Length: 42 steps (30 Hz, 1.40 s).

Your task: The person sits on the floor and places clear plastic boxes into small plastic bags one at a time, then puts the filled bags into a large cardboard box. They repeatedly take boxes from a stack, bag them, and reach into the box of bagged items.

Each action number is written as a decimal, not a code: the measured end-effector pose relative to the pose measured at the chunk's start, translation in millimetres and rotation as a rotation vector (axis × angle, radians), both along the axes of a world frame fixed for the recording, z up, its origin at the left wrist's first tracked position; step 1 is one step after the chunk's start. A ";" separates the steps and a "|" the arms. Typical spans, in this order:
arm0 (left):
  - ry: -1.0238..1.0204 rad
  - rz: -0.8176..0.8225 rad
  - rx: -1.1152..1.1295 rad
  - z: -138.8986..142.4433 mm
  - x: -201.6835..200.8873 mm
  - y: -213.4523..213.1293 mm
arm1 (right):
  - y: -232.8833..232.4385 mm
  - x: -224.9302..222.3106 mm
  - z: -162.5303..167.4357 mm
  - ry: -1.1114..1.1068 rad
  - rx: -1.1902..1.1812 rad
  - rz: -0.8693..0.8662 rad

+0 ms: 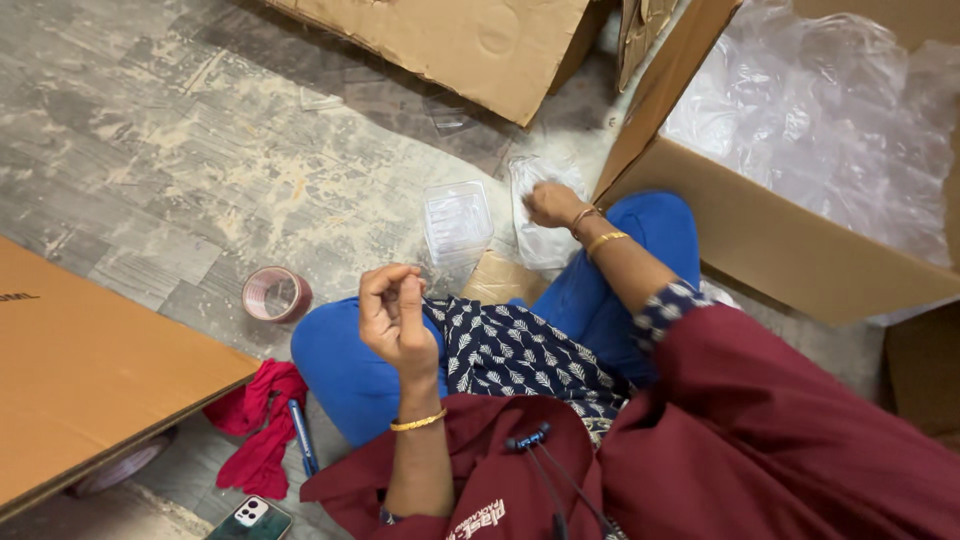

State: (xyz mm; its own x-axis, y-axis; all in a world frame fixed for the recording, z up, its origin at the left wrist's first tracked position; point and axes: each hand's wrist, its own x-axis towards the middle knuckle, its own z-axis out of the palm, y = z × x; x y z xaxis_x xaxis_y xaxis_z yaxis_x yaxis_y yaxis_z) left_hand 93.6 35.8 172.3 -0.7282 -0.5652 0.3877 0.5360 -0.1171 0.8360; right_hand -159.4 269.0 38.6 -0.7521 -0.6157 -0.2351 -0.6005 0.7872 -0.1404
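My left hand (396, 318) is raised above my blue-clad knee, fingers curled with the thumb against the fingertips; whether it pinches anything is too small to tell. My right hand (552, 204) reaches forward and rests on a clear plastic bag (540, 240) lying on the floor beside a big cardboard box (780, 240). A stack of clear plastic containers (456, 222) stands on the floor between my two hands, touched by neither.
The big box holds crumpled clear plastic wrap (820, 110). Another cardboard box (460, 45) lies at the top. A flat cardboard sheet (90, 370) fills the left. A tape roll (275, 294), red cloth (262, 420), blue pen (301, 436) and phone (250, 518) lie on the floor.
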 end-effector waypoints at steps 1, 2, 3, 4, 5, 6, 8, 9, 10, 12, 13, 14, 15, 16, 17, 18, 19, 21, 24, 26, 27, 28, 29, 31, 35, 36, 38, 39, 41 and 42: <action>-0.002 0.007 0.002 1.0 -0.8 -0.3 | 0.5 4.6 9.4 0.122 -0.280 0.011; 0.000 0.009 -0.028 3.0 -2.8 -0.3 | 0.0 12.9 20.6 0.021 -0.527 -0.048; -0.005 0.012 -0.056 5.2 -3.5 0.3 | 0.0 27.9 31.1 -0.090 -0.772 -0.111; -0.015 0.012 -0.086 7.9 -4.1 1.6 | -0.6 45.5 42.1 -0.266 -0.982 -0.170; -0.058 -0.005 -0.181 11.0 -5.4 3.4 | -2.2 63.5 53.6 -0.447 -1.191 -0.235; -0.101 -0.025 -0.277 14.0 -7.1 6.3 | -1.9 82.7 65.2 -0.510 -1.265 -0.229; -0.134 -0.075 -0.473 19.4 -10.6 14.8 | -0.4 115.2 89.0 -0.629 -1.417 -0.212; -0.127 -0.105 -0.572 20.3 -11.6 20.8 | -1.4 127.9 98.6 -0.653 -1.439 -0.220; -0.119 -0.116 -0.646 20.7 -13.1 27.6 | -1.4 138.7 107.4 -0.675 -1.461 -0.228; -0.097 -0.134 -0.794 19.1 -15.9 38.2 | -5.3 153.6 119.1 -0.668 -1.499 -0.237; -0.172 -0.155 -0.704 17.7 -15.9 41.1 | -7.7 157.5 122.9 -0.637 -1.515 -0.237; -0.245 -0.176 -0.613 16.4 -15.5 43.2 | -9.5 158.9 125.8 -0.606 -1.531 -0.236; -0.318 -0.198 -0.521 15.6 -14.8 43.6 | -10.5 158.9 128.0 -0.598 -1.585 -0.269; -0.346 -0.180 -0.451 15.5 -13.9 42.2 | -10.7 159.0 129.4 -0.591 -1.640 -0.304; -0.375 -0.162 -0.381 16.6 -12.2 39.2 | -11.0 159.5 130.1 -0.586 -1.695 -0.340; -0.404 -0.145 -0.310 18.6 -10.0 36.6 | -10.6 160.2 130.5 -0.575 -1.717 -0.352; -0.328 -0.116 -0.331 21.7 -8.5 34.5 | -9.8 161.2 130.9 -0.565 -1.739 -0.363; -0.171 -0.061 -0.375 30.0 -6.8 32.1 | -9.5 163.9 131.9 -0.557 -1.763 -0.368; -0.004 -0.158 -0.528 40.9 -5.0 35.5 | -11.4 171.0 135.5 -0.539 -1.751 -0.358; -0.128 -0.168 -0.487 43.3 -4.6 42.4 | -14.2 175.6 139.6 -0.501 -1.716 -0.355; -0.189 -0.172 -0.467 43.1 -4.7 44.3 | -15.0 177.1 142.4 -0.493 -1.732 -0.329; -0.242 -0.155 -0.446 42.3 -4.9 44.8 | -14.7 178.6 145.7 -0.485 -1.747 -0.302; -0.297 -0.139 -0.425 40.9 -4.9 45.0 | -14.6 180.0 149.0 -0.478 -1.761 -0.277; -0.320 -0.123 -0.422 37.7 -4.8 44.5 | -14.7 182.9 155.1 -0.469 -1.766 -0.295; -0.151 -0.165 -0.424 35.0 -1.1 44.7 | -16.0 187.6 164.4 -0.505 -1.798 -0.316; -0.098 -0.189 -0.406 35.3 -0.5 45.7 | -17.3 189.3 165.4 -0.503 -1.800 -0.329; -0.208 -0.171 -0.376 36.6 0.9 48.0 | -19.7 193.1 165.2 -0.499 -1.800 -0.356; -0.263 -0.163 -0.361 37.5 1.5 48.8 | -20.5 194.6 164.2 -0.467 -1.748 -0.360; -0.238 -0.158 -0.387 39.8 0.2 49.8 | -21.1 195.5 161.0 -0.404 -1.646 -0.367; -0.226 -0.154 -0.399 41.0 0.0 50.1 | -20.8 196.0 158.8 -0.401 -1.646 -0.341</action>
